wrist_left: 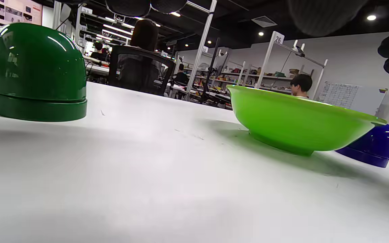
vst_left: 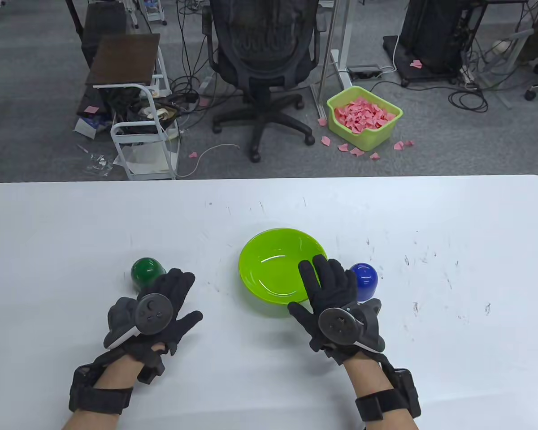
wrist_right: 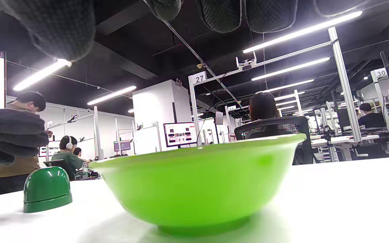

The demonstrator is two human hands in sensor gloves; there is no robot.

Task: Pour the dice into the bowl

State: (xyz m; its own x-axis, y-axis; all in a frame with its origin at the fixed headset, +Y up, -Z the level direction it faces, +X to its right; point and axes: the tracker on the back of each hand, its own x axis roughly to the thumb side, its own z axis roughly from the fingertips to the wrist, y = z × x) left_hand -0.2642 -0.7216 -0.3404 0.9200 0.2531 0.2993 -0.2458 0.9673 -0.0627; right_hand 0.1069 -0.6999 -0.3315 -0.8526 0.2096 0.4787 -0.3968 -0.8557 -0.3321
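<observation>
Two glossy domed plastic cups stand mouth-down on your white table (vst_left: 71, 224): a dark green dice cup (vst_left: 147, 272) near your left hand (vst_left: 154, 304), and a deep blue dice cup (vst_left: 364, 280) just right of the lime-green plastic bowl (vst_left: 275, 268). No dice show anywhere; presumably they sit under the domes, and the bowl's shallow inside is bare.

Your left hand hovers with fingers spread just behind the green cup, gripping nothing. Your right hand (vst_left: 336, 304) is flat and spread too, its fingers (vst_left: 325, 273) reaching over the bowl's near right rim and partly hiding the blue cup; whether they touch either, the table view does not settle.

The risks, as I judge them:
- Each dome is smooth and shiny, with only a narrow stepped band at its base, so a gloved grip high on the curve may slip.
- Lift a cup straight up and any dice beneath would stay on the table, or scatter across its slick top.
- The bowl is light-looking, on a small foot, with flaring walls; a nudge from your right hand could slide or tip it.
- Its shallow slope may let dice poured fast bounce out.
</observation>
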